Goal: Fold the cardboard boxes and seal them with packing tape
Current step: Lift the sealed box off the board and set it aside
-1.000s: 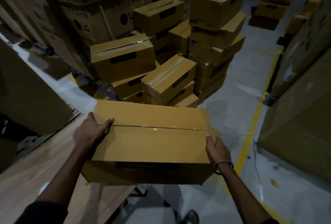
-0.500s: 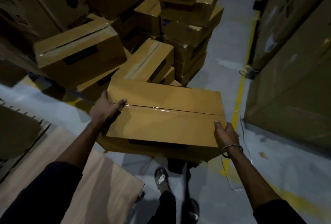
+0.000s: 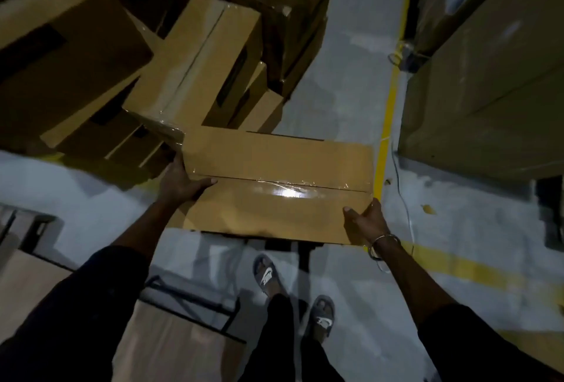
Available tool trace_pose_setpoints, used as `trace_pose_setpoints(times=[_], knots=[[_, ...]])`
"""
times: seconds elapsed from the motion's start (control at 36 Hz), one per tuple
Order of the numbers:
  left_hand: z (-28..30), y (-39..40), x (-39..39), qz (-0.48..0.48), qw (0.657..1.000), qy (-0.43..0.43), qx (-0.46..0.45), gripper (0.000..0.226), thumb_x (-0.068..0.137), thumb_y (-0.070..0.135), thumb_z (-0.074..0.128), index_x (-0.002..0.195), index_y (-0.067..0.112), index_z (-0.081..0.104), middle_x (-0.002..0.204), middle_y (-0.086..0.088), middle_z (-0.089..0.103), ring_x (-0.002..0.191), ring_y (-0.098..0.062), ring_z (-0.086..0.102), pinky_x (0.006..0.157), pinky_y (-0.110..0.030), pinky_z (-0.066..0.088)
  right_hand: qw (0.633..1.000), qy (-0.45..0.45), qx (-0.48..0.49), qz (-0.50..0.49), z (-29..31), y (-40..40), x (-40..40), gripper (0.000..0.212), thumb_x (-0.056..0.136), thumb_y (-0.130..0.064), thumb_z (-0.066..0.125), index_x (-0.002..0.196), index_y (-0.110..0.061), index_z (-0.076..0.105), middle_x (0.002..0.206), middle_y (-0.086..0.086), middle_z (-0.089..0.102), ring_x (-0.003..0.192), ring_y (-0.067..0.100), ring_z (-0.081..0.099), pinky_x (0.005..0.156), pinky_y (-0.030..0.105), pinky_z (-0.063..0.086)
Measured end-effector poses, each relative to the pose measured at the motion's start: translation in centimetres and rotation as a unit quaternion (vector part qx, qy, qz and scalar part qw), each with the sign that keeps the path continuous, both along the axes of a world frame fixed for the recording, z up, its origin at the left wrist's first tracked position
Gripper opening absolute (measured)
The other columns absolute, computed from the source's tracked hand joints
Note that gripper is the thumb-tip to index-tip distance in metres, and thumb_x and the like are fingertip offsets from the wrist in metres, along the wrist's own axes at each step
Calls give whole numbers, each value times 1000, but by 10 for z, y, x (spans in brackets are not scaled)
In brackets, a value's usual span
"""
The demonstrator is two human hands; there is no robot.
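Note:
I carry a closed cardboard box (image 3: 274, 192) in front of me above the floor, its top seam covered by shiny clear tape. My left hand (image 3: 180, 181) grips its left end, thumb lying across the top at the seam. My right hand (image 3: 366, 223) grips the near right corner, thumb on top, fingers hidden under the edge. A pile of sealed boxes (image 3: 198, 64) lies just beyond the carried box, to the left.
Tall cardboard cartons (image 3: 488, 76) line the right side behind a yellow floor line (image 3: 387, 125). A thin cable (image 3: 403, 198) trails along the grey floor. A wooden table (image 3: 171, 342) with a black frame sits at lower left. My sandalled feet (image 3: 293, 296) stand below the box.
The box has left the table and moved forward and right over the floor toward the pile. My view has tipped downward, showing my feet. Both hands keep their hold.

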State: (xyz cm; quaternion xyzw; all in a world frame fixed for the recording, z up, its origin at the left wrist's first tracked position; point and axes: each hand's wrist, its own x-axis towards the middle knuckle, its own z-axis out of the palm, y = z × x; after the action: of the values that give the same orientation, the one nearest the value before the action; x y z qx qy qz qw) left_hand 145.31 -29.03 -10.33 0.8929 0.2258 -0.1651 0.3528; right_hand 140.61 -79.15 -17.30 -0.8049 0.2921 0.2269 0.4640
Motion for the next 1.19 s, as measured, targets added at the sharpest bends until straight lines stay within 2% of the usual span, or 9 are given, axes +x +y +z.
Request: trace_pose_setpoints(times=[0.14,0.39,0.58,0.72,0.81,0.89,1.0,1.08,1.19], knots=[[-42,17,-2,26,1000,-13,12,120,56,76,86,154,34,31,148,-6,54,133,-33,55,100,-59,53,999,-2,-32,-14,23,26,7,75,81,-23,87,141,-12,44,130,7,62,118,27,61,104,43,50],[-7,-25,-21,-19,992,2,125,88,89,49,76,157,13,32,153,-20,42,136,-43,46,101,-57,52,992,36,-113,32,52,30,12,89,80,-32,85,150,-4,38,148,24,49,134,43,50,110,53,46],[59,-92,-92,17,995,-57,79,69,98,36,70,156,9,43,163,-19,37,141,-38,48,110,-51,47,987,14,-138,86,108,46,-5,78,89,-27,72,153,-2,36,147,27,44,135,46,46,108,49,44],[83,-143,-182,58,994,-78,49,63,99,48,68,150,14,54,169,-16,29,143,-36,45,110,-50,44,980,-20,-75,181,145,66,-49,70,92,-37,72,149,-8,45,146,19,48,127,36,57,101,36,46],[80,-164,-243,105,988,-109,22,68,94,65,59,139,14,62,157,-13,48,141,-33,47,109,-43,45,966,-18,-41,255,157,79,-86,65,93,-41,72,146,-11,49,143,15,51,122,32,60,97,32,46],[78,-187,-307,173,976,-127,-31,50,90,48,62,125,14,69,133,-4,64,128,-23,55,100,-26,38,949,-20,-26,314,161,94,-129,64,92,-48,73,142,-12,54,142,14,56,126,32,58,99,32,46],[53,-200,-399,265,952,-106,-112,30,86,63,66,111,46,67,106,11,73,98,-16,74,86,-39,60,922,0,-15,387,155,118,-189,53,95,-41,71,138,-12,58,139,13,62,126,31,59,98,32,48],[50,-212,-456,271,954,-85,-102,12,93,46,71,103,40,70,100,14,77,91,-6,74,81,-34,59,894,22,-3,448,150,137,-236,43,98,-38,67,131,-12,59,132,11,63,118,29,61,86,30,46],[48,-218,-515,288,954,-42,-76,13,92,32,68,95,44,69,90,19,75,87,-1,71,79,-27,55,864,47,3,501,145,157,-292,43,101,-37,65,136,-13,57,134,11,60,122,31,60,91,30,46]])
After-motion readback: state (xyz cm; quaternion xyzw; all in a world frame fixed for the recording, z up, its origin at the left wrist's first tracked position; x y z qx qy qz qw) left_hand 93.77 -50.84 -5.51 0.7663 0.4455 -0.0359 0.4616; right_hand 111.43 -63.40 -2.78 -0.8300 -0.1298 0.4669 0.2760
